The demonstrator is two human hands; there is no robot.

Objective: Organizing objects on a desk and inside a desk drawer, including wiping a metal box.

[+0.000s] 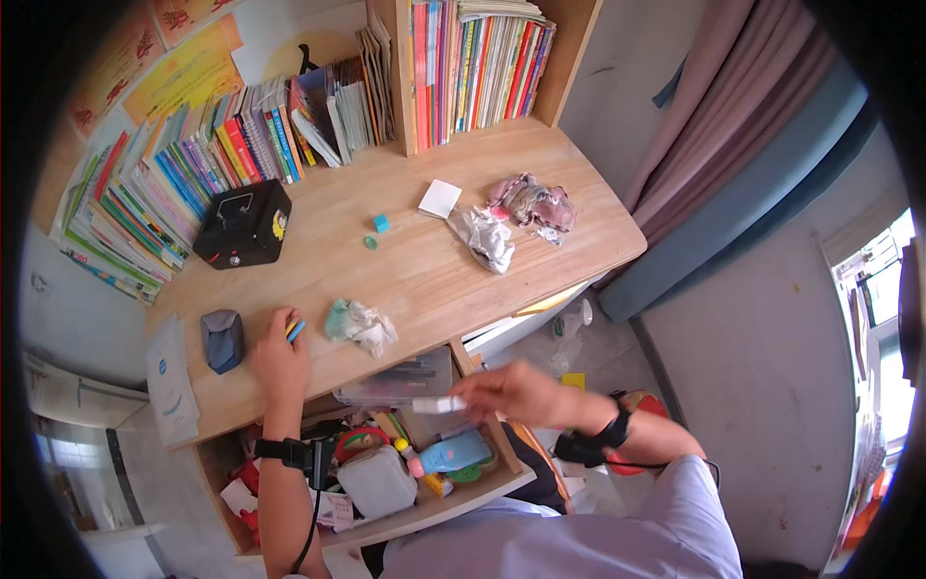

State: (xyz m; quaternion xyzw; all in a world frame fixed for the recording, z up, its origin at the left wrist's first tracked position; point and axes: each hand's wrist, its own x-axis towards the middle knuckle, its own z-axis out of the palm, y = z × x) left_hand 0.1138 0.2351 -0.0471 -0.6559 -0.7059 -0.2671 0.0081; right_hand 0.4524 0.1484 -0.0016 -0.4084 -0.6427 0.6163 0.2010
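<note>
My left hand rests on the wooden desk, closed around small yellow and blue pieces that look like markers or erasers. Left of it stands a grey-blue fabric pouch; to its right lies a crumpled white and green tissue or cloth. My right hand, slightly blurred, pinches a small white block above the open drawer. Inside the drawer are a clear plastic box, a light grey case, a blue bottle-shaped item and other small things.
A black metal cash box stands before a row of books. On the desk lie a teal cube, a white square pad, a crumpled white cloth and a pink patterned cloth. Curtains hang at the right.
</note>
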